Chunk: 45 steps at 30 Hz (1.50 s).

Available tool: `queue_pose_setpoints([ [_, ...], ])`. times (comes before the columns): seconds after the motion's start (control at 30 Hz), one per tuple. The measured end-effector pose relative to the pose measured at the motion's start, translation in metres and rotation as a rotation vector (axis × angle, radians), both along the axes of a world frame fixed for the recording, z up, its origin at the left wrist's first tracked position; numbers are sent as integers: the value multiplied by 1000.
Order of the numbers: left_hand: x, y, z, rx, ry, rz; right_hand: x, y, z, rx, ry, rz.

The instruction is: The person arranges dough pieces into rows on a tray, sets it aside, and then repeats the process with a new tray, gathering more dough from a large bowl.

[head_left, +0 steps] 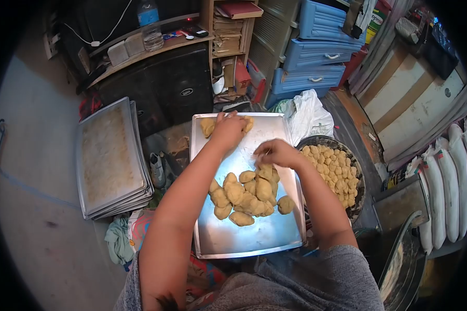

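A metal baking tray [220, 243] lies in front of me. Lumps of yellowish dough [241, 197] are heaped in its middle, with one lump [285, 205] apart at the right. At the tray's far end my left hand [231, 129] is closed over a piece of dough [248, 123], its fingertips partly hidden. Another dough piece [207, 126] sits just left of that hand. My right hand [276, 154] hovers at the far side of the heap, fingers bent and slightly blurred, with nothing visible between them.
A round dark pan [362, 181] full of small dough balls stands right of the tray. Stacked baking trays [111, 150] are at the left. Beyond are a white plastic bag [311, 116], blue drawers [316, 57] and a shelf with a water bottle [150, 26].
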<state>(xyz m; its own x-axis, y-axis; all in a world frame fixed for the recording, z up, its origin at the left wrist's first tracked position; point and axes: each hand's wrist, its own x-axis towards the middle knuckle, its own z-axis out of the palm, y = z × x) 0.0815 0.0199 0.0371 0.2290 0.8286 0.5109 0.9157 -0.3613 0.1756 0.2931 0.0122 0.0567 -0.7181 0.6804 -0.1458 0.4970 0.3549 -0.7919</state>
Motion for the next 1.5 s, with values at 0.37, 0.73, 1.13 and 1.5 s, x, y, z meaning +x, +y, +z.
queue_pose_setpoints([
  [0.37,17,-24,9,-151,174,-100,-3,17,-15,207,-208,-266],
  [0.73,-37,-139,42,-511,-580,-224,-5,-14,43,-314,894,-399],
  [1.13,-65,-132,32,-601,-182,-113,-3,54,-68,738,49,-553],
  [1.5,-93,-65,-9,-282,-317,72,-19,50,-32,619,-116,-576],
])
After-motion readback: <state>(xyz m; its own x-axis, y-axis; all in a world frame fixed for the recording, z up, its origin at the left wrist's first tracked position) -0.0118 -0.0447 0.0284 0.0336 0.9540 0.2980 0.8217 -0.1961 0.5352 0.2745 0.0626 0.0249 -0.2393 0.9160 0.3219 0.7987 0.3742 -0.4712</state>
